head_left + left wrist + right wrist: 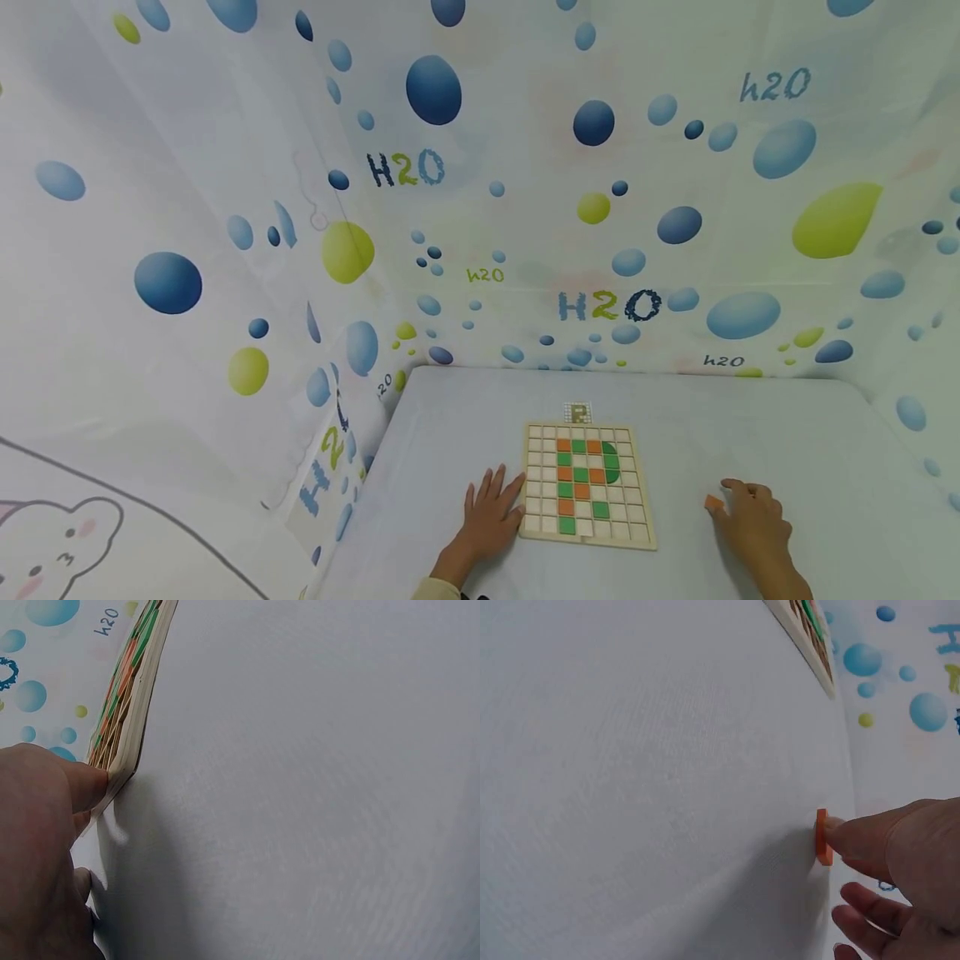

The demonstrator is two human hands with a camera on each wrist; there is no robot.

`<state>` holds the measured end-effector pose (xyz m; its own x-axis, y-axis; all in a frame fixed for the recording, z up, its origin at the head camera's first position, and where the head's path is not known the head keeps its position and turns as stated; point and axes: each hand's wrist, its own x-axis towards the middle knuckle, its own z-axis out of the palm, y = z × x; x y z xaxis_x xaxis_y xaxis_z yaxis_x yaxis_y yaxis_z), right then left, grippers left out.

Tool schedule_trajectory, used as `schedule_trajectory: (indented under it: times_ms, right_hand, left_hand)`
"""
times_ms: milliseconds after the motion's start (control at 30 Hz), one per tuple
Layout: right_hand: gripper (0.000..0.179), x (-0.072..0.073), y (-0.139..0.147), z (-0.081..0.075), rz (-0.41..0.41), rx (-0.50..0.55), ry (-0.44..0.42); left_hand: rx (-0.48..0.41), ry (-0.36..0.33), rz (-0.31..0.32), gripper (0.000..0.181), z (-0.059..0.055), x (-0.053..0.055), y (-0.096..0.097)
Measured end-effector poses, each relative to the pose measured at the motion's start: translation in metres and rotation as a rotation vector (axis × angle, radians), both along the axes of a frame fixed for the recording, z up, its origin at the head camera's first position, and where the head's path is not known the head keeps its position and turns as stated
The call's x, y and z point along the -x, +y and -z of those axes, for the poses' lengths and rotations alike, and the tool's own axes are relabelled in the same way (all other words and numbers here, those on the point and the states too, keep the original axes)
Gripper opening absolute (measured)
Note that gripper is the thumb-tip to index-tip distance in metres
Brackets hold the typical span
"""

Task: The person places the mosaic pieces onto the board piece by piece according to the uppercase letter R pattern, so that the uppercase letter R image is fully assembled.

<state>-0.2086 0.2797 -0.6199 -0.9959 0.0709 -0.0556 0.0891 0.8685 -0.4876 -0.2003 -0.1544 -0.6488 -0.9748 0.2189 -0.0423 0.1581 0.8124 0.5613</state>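
A square wooden grid board [551, 531] lies on the table, with orange and green tiles set in some of its cells and a green curved piece [611, 463] at the upper right. My left hand [489, 515] rests spread at the board's left edge; in the left wrist view a fingertip touches the board's rim [133, 742]. Off to the right of the board, my right hand [757, 521] has its thumb on a small orange tile [714, 502]. In the right wrist view, the thumb presses the orange tile [823, 837] while the other visible fingers stand apart from it.
A small pattern card [577, 412] lies just beyond the board's far edge. White cloth covers the table [450, 417]. Curtains printed with bubbles [433, 90] and lettering hang behind the table and at its sides.
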Motion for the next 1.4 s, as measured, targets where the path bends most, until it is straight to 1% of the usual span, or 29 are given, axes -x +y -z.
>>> schedule_trajectory:
  times_ms: [67, 167, 267, 400, 500, 600, 767, 867, 1133, 1400]
  right_hand:
    - [0.049, 0.001, 0.003, 0.003, -0.022, -0.002, -0.002]
    - [0.039, 0.002, 0.002, 0.008, -0.062, 0.029, 0.013]
    - [0.034, 0.002, -0.002, 0.011, -0.083, 0.064, 0.042]
    - [0.040, 0.001, -0.006, 0.013, -0.052, 0.079, 0.029]
    - [0.044, -0.001, -0.008, 0.014, -0.019, 0.085, -0.001]
    - [0.041, -0.002, -0.008, 0.016, -0.026, 0.110, -0.019]
    - [0.037, 0.001, -0.012, 0.019, -0.039, 0.135, -0.040]
    - [0.036, 0.003, -0.016, 0.020, -0.028, 0.151, -0.057]
    - [0.034, 0.008, -0.030, 0.025, -0.048, 0.167, -0.044]
    - [0.029, 0.006, -0.047, 0.027, -0.075, 0.171, -0.033]
  left_hand:
    - [-0.002, -0.001, 0.001, 0.053, 0.000, 0.000, 0.000]
    - [0.002, -0.005, -0.001, 0.054, 0.000, 0.000, 0.000]
    - [0.013, -0.004, -0.002, 0.054, 0.000, 0.000, 0.000]
    - [0.005, 0.007, 0.007, 0.054, -0.003, -0.002, 0.001]
    - [0.004, -0.011, 0.016, 0.054, -0.009, -0.003, 0.001]
    - [0.005, -0.020, 0.012, 0.054, -0.010, -0.003, 0.001]
    - [-0.007, -0.016, 0.000, 0.053, -0.005, -0.001, 0.001]
    - [-0.005, -0.008, 0.000, 0.054, -0.003, -0.001, 0.001]
    - [0.008, 0.003, -0.001, 0.053, 0.000, 0.000, 0.001]
    - [0.010, 0.000, 0.000, 0.054, 0.000, 0.000, 0.000]
